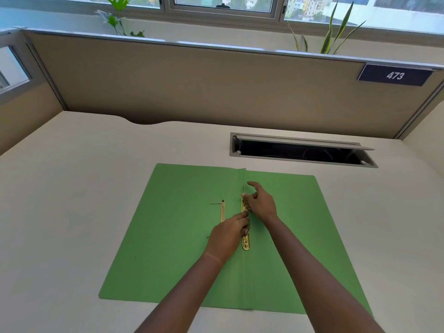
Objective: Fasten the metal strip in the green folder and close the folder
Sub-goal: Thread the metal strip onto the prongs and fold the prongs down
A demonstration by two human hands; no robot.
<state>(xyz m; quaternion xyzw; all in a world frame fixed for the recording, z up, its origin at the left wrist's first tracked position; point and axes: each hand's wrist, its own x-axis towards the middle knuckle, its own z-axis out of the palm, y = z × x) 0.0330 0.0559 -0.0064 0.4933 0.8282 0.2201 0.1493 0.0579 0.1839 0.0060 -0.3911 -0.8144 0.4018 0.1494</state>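
The green folder [173, 236] lies open and flat on the desk. A gold metal strip [245, 241] runs along its centre fold, with thin prongs standing up near both hands. My left hand [228, 234] pinches the strip around its middle. At the strip's far end, my right hand [260, 203] pinches with thumb and fingers, its index finger raised. A second gold bar [222, 211] lies loose on the left flap, just left of the fold, with a thin prong sticking out at its far end.
The pale desk [72, 200] is walled by a beige partition [192, 80] carrying a "473" plate [395, 75]. An open cable hatch [300, 151] sits behind the folder on the right. Plants stand beyond the partition.
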